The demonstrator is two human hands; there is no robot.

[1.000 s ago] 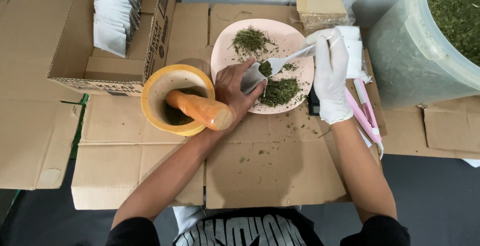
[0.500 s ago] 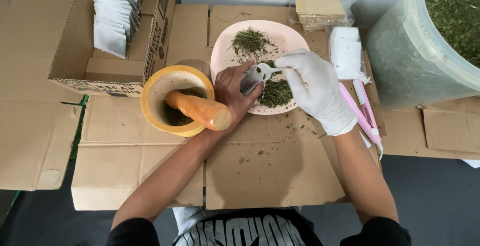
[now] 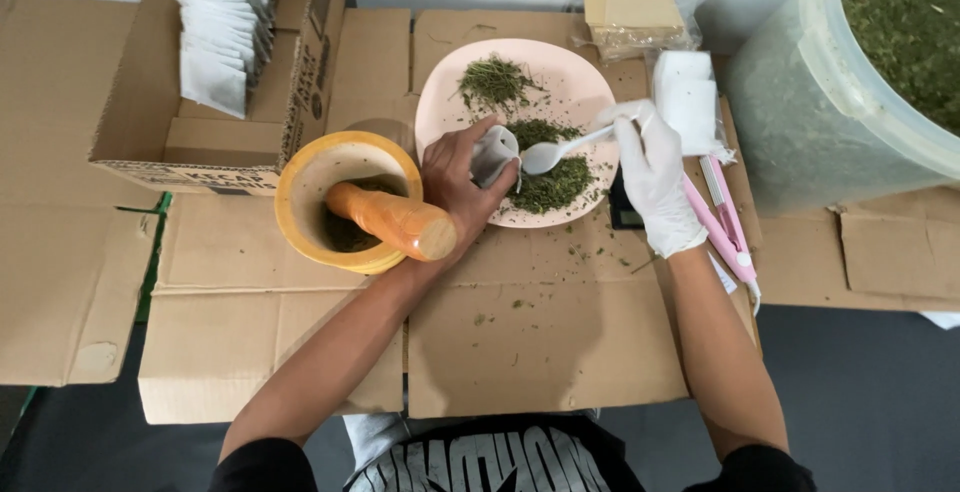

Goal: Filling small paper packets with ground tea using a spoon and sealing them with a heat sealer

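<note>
A small white sachet [image 3: 493,155] sits pinched in the fingers of the bare left hand [image 3: 455,184], held over the near-left edge of the pink plate [image 3: 590,77], its mouth turned toward the spoon. The white plastic spoon [image 3: 548,155] is grasped by the fingers of the gloved right hand [image 3: 650,177]; its bowl lies just beside the sachet's opening, above the plate.

The plate carries two heaps of chopped green dried herb: a larger one [image 3: 555,184] under the spoon and a smaller one [image 3: 493,82] toward the far side, with crumbs scattered between them and over the flattened cardboard surface [image 3: 530,342] in front.

Left of the plate stands a yellow mortar [image 3: 305,177] with dark green ground herb at its bottom and an orange pestle [image 3: 395,222] leaning in it, the thick end jutting over the rim beside the left wrist.

Farther left, an open cardboard box [image 3: 190,147] holds a row of white sachets [image 3: 222,27] standing on edge. At the far right a big translucent bucket [image 3: 800,112] is filled with the same green herb [image 3: 905,32]. A pink handheld tool [image 3: 725,227] lies just right of the gloved hand.
</note>
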